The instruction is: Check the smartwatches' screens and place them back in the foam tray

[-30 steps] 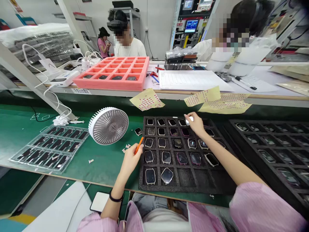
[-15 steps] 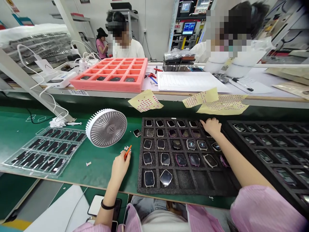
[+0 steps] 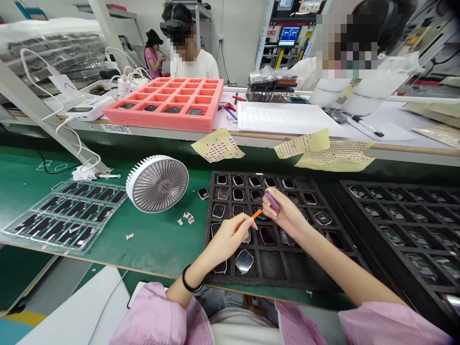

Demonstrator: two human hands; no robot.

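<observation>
My left hand [image 3: 230, 238] pinches a thin orange stick [image 3: 257, 213], its tip pointing up toward my right hand. In my right hand [image 3: 285, 213] is a purple watch case [image 3: 272, 201], turned edge-on and partly covered by the fingers. Both hands meet above a black foam tray [image 3: 275, 266] whose compartments hold several strapless smartwatches, such as a silver one [image 3: 245, 261] in the front row and a purple-rimmed one [image 3: 267, 235] behind it. My forearms and hands hide some of the compartments.
Left of the tray stand a round white fan [image 3: 158, 184], small white scraps [image 3: 189, 218] and a lone watch [image 3: 203, 193]. A clear plastic tray [image 3: 68, 215] lies far left, a second foam tray [image 3: 391, 211] right. A pink foam tray [image 3: 165, 120] rests on the shelf; people sit beyond.
My right hand has come back from the tray's far right corner with the purple watch case. My left hand has moved right, from the green mat to above the tray, still holding the stick.
</observation>
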